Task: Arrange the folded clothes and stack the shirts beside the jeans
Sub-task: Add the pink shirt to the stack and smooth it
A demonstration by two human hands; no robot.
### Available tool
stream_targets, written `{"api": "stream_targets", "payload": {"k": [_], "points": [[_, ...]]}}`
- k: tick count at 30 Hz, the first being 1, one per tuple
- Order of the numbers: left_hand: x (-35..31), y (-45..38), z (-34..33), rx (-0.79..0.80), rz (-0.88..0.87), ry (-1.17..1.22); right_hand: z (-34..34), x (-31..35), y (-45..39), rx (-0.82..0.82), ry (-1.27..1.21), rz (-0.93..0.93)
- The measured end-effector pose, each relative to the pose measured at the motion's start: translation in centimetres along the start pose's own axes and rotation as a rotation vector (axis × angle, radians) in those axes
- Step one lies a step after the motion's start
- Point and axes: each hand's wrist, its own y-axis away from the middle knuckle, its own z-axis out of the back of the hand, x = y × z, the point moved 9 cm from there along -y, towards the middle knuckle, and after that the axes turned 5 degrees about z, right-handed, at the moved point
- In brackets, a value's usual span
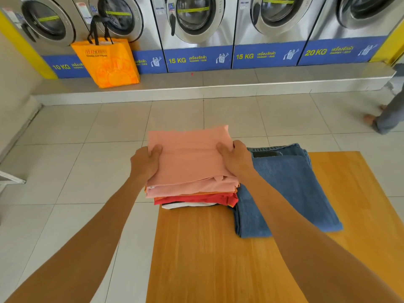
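Two bare forearms reach up from the bottom corners of the frame toward the middle, over a wooden surface that fills the lower centre and lower right. Both hands grip the top of a stack of folded shirts sitting at the far left corner of that surface. The left hand clasps the left edge of the pink shirt on top, thumb lying over the cloth and fingers curled underneath. The right hand holds the right edge the same way — thumb on top, fingers tucked under and out of sight. That pink shirt is tilted, its far edge raised and reaching out past the surface over the floor. Below it lie another pink layer, an orange one, a red one and a white one at the bottom.

Folded jeans lie just to the right of the stack, touching it along the side, waistband toward the far end.

Across the top of the frame runs a row of washing machines on a raised step, with blue panels marked 10 KG, 15 KG and 20 KG. An orange bag stands on the step at upper left. At the right edge — partly cut off — a person's legs in grey trousers are seen.
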Motion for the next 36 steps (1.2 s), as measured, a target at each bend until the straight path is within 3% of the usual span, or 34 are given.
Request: {"api": "stream_targets", "payload": {"k": [6,9,12,14,16,19,22,25,29,32,36], "points": [[0.4,-0.3,-0.5,-0.043,0.024,0.008,-0.4,-1.1,0.5,-0.033,0.001,-0.027],[-0.2,0.8,0.0,-0.127,0.018,-0.097,0.1,-0.9,0.4,-0.034,0.087,-0.045],[-2.9,3.3,0.6,-0.274,-0.220,-0.229,1.4,1.7,1.5,-0.182,0.328,0.114],[-4.9,5.7,-1.8,-0.203,-0.446,-0.308,0.9,4.2,3.4,-0.247,0.437,0.334],[-5.7,7.8,-5.3,-0.025,-0.562,-0.338,-1.6,4.8,4.9,-0.097,0.477,0.508],[-4.8,8.9,-8.1,0.091,-0.615,-0.517,-3.0,1.5,5.0,0.111,0.544,0.404],[-3.2,7.3,-6.6,0.046,-0.528,-0.593,0.3,-0.4,3.6,0.054,0.498,0.275],[-3.0,7.1,-5.1,0.026,-0.458,-0.566,3.1,0.7,4.2,-0.015,0.360,0.384],[-5.6,11.0,-7.0,0.180,-0.642,-0.416,1.9,0.1,6.9,0.105,0.320,0.395],[-6.2,12.1,-9.1,0.247,-0.700,-0.397,1.2,-0.3,8.0,0.061,0.350,0.431],[-6.3,11.8,-9.0,0.199,-0.701,-0.286,0.8,0.7,8.6,-0.068,0.555,0.511]]}}
